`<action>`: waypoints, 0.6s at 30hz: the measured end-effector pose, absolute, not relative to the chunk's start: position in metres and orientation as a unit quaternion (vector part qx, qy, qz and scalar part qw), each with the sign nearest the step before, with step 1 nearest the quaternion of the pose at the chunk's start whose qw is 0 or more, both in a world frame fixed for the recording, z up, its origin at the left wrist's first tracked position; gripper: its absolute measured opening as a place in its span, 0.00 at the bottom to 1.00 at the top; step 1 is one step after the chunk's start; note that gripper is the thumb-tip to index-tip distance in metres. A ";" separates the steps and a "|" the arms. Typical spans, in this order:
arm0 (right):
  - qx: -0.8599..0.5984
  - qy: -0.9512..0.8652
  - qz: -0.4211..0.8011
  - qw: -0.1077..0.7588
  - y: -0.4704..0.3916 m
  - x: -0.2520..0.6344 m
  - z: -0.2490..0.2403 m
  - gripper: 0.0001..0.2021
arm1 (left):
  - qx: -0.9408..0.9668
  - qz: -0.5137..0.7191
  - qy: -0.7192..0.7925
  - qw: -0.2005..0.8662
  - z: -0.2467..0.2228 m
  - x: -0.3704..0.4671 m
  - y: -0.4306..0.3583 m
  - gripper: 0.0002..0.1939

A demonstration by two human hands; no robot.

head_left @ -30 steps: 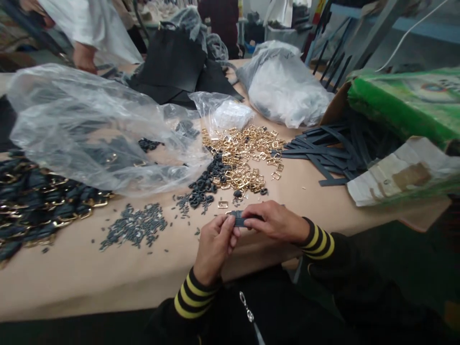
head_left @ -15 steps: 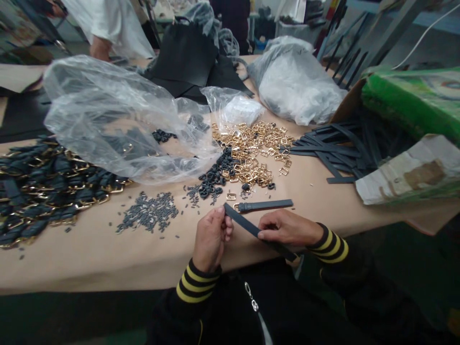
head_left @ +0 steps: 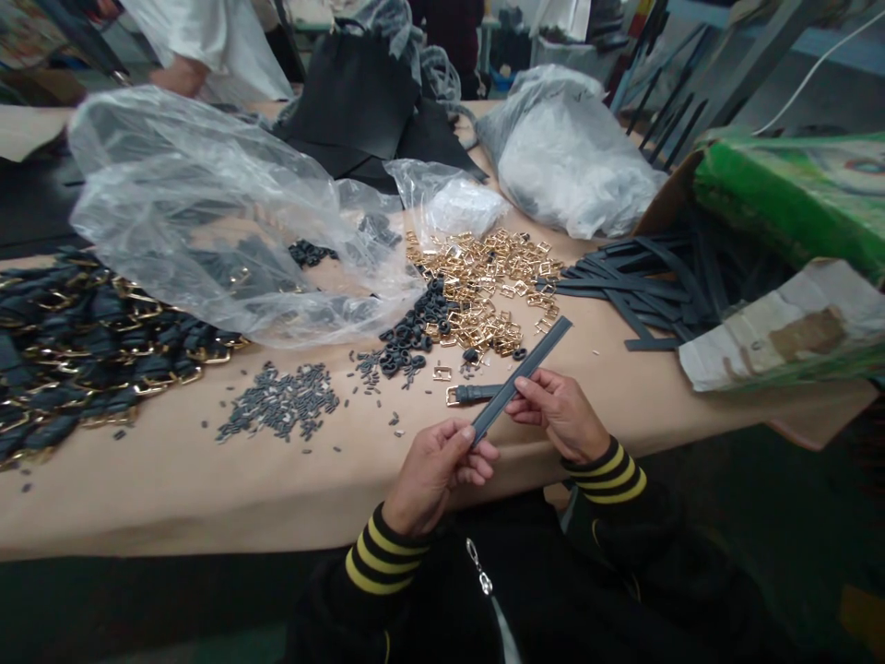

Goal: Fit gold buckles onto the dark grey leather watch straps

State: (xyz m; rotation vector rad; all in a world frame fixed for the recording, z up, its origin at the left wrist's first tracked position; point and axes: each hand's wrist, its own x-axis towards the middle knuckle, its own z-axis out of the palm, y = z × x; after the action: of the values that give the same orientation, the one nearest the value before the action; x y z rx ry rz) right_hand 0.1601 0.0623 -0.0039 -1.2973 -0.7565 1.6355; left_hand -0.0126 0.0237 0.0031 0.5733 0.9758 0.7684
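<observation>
A dark leather strap (head_left: 536, 358) slants up and to the right between my two hands. My left hand (head_left: 437, 466) pinches its lower end between thumb and fingers. Further along, my right hand (head_left: 559, 413) grips the strap near its middle. The upper end sticks out free beyond the right hand, over the table. Partly covered by the held strap, a buckled strap (head_left: 476, 394) lies on the table with its gold buckle at the left. One loose gold buckle (head_left: 441, 373) rests just above it. Whether the held strap carries a buckle is hidden.
Gold buckles (head_left: 484, 323), black loops (head_left: 407, 337) and small dark pieces (head_left: 280, 401) lie in piles. Buckled straps (head_left: 89, 341) heap at the left, under clear plastic (head_left: 207, 194). Plain straps (head_left: 643, 277) spill from a green box (head_left: 795, 189). A person in white (head_left: 214, 46) stands behind.
The strap has swung from slanting down-right to slanting up-right. My left hand has moved right and down; the right hand has shifted slightly up. The buckle end seen earlier no longer shows.
</observation>
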 end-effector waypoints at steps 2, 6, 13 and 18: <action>-0.536 -0.338 0.650 0.421 0.060 0.164 -0.005 0.14 | 0.266 0.375 0.462 0.759 0.002 -0.013 0.025 0.11; -0.602 -0.541 0.489 0.324 0.054 0.178 -0.002 0.18 | 0.267 0.391 0.482 0.738 -0.003 -0.016 0.026 0.10; -0.467 -0.826 0.134 0.285 0.056 0.175 0.009 0.14 | 0.269 0.380 0.480 0.744 -0.008 -0.018 0.028 0.11; -0.411 -0.868 0.140 0.240 0.059 0.158 0.000 0.07 | 0.256 0.391 0.469 0.750 -0.004 -0.019 0.027 0.12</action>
State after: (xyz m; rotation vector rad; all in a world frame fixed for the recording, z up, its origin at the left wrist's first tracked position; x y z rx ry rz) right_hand 0.1581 0.0591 0.0005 -1.1259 -2.3753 0.3835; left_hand -0.0187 0.0274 -0.0042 0.5589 1.0249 0.8535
